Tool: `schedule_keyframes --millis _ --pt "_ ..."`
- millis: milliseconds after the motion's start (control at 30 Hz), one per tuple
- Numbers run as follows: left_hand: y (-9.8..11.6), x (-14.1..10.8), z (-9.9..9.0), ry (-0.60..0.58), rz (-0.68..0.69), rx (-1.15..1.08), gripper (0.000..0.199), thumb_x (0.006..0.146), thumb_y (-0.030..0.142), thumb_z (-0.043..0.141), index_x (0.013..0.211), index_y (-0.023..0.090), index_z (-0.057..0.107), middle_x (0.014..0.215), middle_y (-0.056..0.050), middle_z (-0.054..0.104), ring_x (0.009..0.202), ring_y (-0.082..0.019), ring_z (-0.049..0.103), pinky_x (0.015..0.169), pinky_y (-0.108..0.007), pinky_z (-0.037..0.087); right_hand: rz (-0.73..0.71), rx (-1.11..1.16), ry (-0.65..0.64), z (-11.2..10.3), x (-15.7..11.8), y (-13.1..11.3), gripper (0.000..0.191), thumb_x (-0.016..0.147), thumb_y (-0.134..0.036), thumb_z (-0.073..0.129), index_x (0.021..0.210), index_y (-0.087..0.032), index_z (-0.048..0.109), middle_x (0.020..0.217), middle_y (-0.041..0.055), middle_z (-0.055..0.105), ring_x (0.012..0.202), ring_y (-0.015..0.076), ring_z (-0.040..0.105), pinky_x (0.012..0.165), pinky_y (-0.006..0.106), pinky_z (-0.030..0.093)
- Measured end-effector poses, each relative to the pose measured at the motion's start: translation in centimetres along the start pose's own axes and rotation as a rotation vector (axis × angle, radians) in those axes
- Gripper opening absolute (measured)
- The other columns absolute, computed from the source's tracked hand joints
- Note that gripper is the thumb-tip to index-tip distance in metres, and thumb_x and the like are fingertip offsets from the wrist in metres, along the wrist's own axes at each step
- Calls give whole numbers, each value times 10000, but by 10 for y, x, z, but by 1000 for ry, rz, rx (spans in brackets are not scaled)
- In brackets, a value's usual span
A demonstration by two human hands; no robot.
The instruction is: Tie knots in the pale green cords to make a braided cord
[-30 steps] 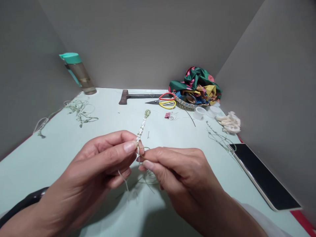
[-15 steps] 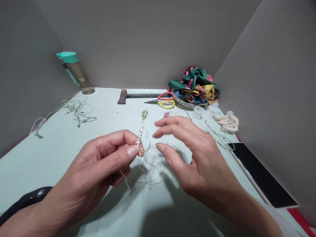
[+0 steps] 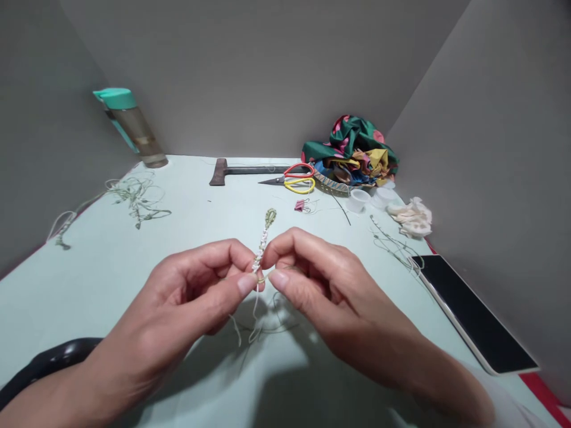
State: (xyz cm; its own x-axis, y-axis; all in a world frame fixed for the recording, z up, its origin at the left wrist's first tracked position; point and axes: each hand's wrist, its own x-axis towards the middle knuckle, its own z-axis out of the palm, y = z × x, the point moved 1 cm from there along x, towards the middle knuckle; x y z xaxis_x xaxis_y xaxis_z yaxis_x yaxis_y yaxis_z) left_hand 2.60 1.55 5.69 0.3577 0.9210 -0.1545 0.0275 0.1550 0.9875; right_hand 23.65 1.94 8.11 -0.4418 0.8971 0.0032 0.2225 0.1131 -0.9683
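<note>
Between the thumb and fingers of my left hand (image 3: 196,297) is the lower end of a braided cord (image 3: 262,242), white and green, with a small green loop at its top. The braid stands up, tilted slightly right. My right hand (image 3: 330,291) is closed beside it, thumb and index finger pinching a thin green cord end (image 3: 264,278) that comes from the base of the braid. Loose white strands (image 3: 256,312) hang beneath my left fingers. The exact fingertips' hold on the right is partly hidden.
On the pale table (image 3: 191,208) lie a hammer-like axe (image 3: 218,172), scissors (image 3: 294,179), a pink binder clip (image 3: 301,205), tangled cords (image 3: 138,199), and a phone (image 3: 473,315). A bottle (image 3: 134,131), patterned fabric (image 3: 352,151), small plastic cups (image 3: 357,201) and crumpled tissue (image 3: 414,219) stand around the edges.
My right hand has moved left to the braid, and its spread fingers have closed to a pinch on the green cord near the base. The braid has shifted slightly right.
</note>
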Motion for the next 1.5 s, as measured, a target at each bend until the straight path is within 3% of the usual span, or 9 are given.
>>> schedule_keyframes --millis 167,300,500,667,767,933,1000,1133,1500 --pt "-4 1 1 -39 -10 23 318 995 518 827 856 249 730 676 70 375 585 -101 220 468 -138 278 50 173 28 0 4 3 190 948 -303 848 928 -248 668 627 -130 408 570 77 362 504 234 268" --pt "-7 -1 2 -16 -43 30 349 1010 558 780 880 236 747 673 72 359 597 -104 195 482 -174 237 78 298 4 -1 10 7 284 916 -362 902 869 -228 656 565 -144 359 533 73 280 488 240 232" --pt "-14 4 9 -59 -31 21 348 982 555 784 890 222 746 679 66 394 572 -104 227 458 -218 247 101 425 -21 1 15 16 317 875 -385 933 846 -216 667 565 -143 369 498 62 271 470 245 213" --pt "-33 11 14 -12 16 242 360 1020 503 658 807 215 685 627 81 329 547 -116 244 468 -269 231 211 401 -41 6 22 36 336 906 -429 887 810 -208 652 566 -119 412 521 74 325 499 246 224" --pt "-47 13 11 6 25 355 410 1070 513 551 779 226 585 661 63 407 601 -132 340 542 -278 292 273 400 -19 9 27 53 368 954 -470 811 786 -218 602 570 -119 390 510 74 292 500 249 212" --pt "-63 15 4 -83 47 562 402 1101 442 454 749 258 392 643 66 410 580 -142 339 578 -316 299 315 336 44 14 36 79 316 1002 -437 712 790 -229 603 536 -116 380 479 90 294 477 270 196" --pt "-69 16 2 -124 52 617 394 1126 428 419 770 262 391 651 60 444 577 -147 345 583 -331 299 327 305 75 14 39 86 301 1012 -431 695 801 -230 618 536 -119 362 473 92 283 474 273 186" --pt "-75 22 0 -141 77 685 388 1161 413 356 804 266 392 680 48 492 591 -155 336 587 -342 293 335 274 94 13 48 92 266 994 -419 700 814 -238 623 546 -129 317 458 87 239 470 276 173" --pt "-75 25 -2 -190 70 757 396 1167 417 294 806 270 362 667 46 506 577 -152 353 560 -352 268 317 127 80 6 65 94 240 971 -354 656 773 -219 655 543 -98 380 520 111 313 527 300 213"
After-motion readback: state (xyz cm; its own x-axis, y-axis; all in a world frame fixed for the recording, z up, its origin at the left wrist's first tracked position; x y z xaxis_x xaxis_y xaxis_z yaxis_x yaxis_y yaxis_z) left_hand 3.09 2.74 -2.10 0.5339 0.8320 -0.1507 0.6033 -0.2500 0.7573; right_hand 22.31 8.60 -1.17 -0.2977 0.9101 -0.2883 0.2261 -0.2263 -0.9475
